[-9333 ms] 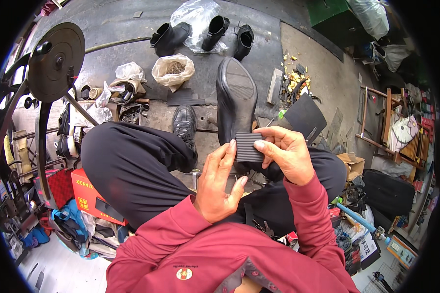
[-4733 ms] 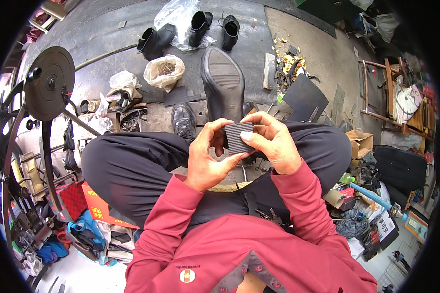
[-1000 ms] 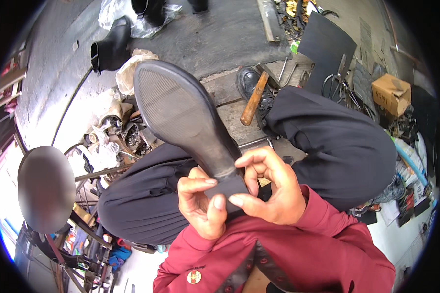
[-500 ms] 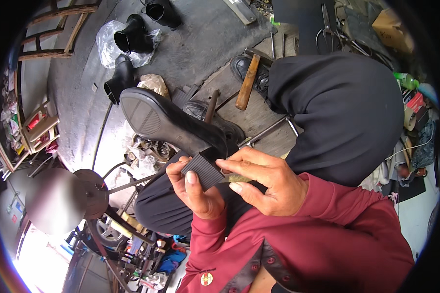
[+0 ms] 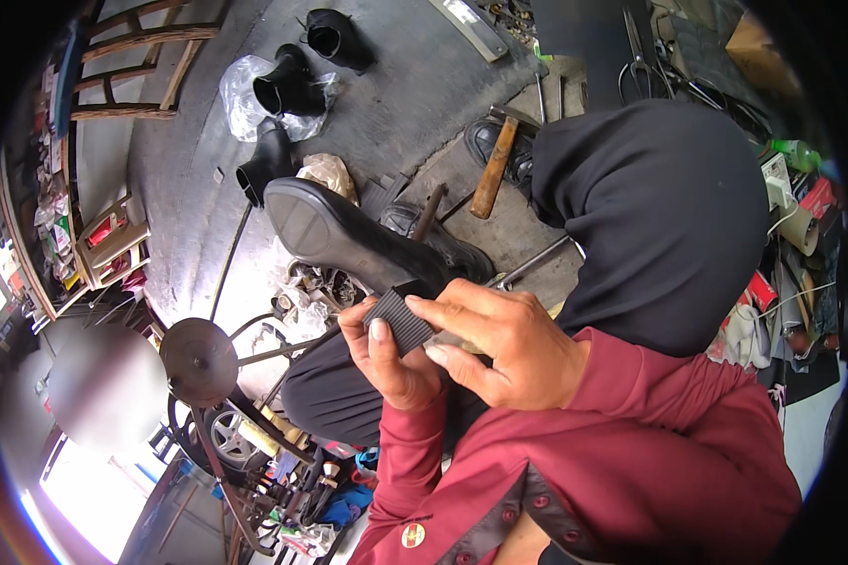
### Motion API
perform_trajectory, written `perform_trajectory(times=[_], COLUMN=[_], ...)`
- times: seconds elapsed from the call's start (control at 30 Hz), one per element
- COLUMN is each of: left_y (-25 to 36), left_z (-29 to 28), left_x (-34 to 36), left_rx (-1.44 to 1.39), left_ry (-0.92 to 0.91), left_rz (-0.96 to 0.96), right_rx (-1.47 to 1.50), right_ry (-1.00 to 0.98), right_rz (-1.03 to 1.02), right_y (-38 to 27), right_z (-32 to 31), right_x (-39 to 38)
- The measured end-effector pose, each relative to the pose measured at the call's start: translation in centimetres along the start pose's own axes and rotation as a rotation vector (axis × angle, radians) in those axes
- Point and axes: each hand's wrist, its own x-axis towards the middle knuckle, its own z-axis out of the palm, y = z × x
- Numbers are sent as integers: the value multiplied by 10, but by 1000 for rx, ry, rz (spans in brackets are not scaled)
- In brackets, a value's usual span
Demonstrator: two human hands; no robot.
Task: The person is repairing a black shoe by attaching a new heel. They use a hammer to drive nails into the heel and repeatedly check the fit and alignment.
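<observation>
My left hand (image 5: 393, 363) pinches a small black ribbed rubber piece (image 5: 400, 320) between thumb and fingers, close to the heel end of a black boot. That boot (image 5: 334, 235) lies across my lap with its sole turned up and its toe pointing away to the left. From the right, my right hand (image 5: 509, 344) reaches over, index fingertip on the rubber piece's edge, thumb stretched out and apart near its lower corner. A pale yellowish-grey thing (image 5: 464, 345) shows partly below the right index finger; its kind is unclear. The other right fingers are mostly hidden.
A wooden-handled hammer (image 5: 495, 169) rests ahead of my lap. Other black boots (image 5: 287, 85) stand on the floor, one on clear plastic. Scissors (image 5: 636, 66) are at the upper right. At left are a round metal disc on a stand (image 5: 199, 363) and a wooden rack (image 5: 113, 250).
The view has shifted, so most things sit farther right. My right index finger and thumb have come farther left along the rubber piece. The left hand keeps its hold.
</observation>
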Motion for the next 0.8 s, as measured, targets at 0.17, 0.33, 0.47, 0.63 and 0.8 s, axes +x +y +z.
perform_trajectory(times=[0.17, 0.33, 0.47, 0.63, 0.8], left_y=[-6, -9, -11, -11, -8], left_z=[4, 7, 8, 8, 12], left_x=[0, 2, 2, 3, 2], left_rx=[54, 52, 45, 68, 46], left_ry=[51, 47, 41, 8, 8], left_rz=[53, 75, 89, 115, 101], right_rx=[-30, -123, -160, -214, -196], right_ry=[87, 140, 175, 173, 145], right_rz=[26, -39, -56, -29, -7], right_y=[3, 6, 5, 0, -5], right_z=[2, 12, 16, 18, 18], right_x=[14, 20, 18, 18, 20])
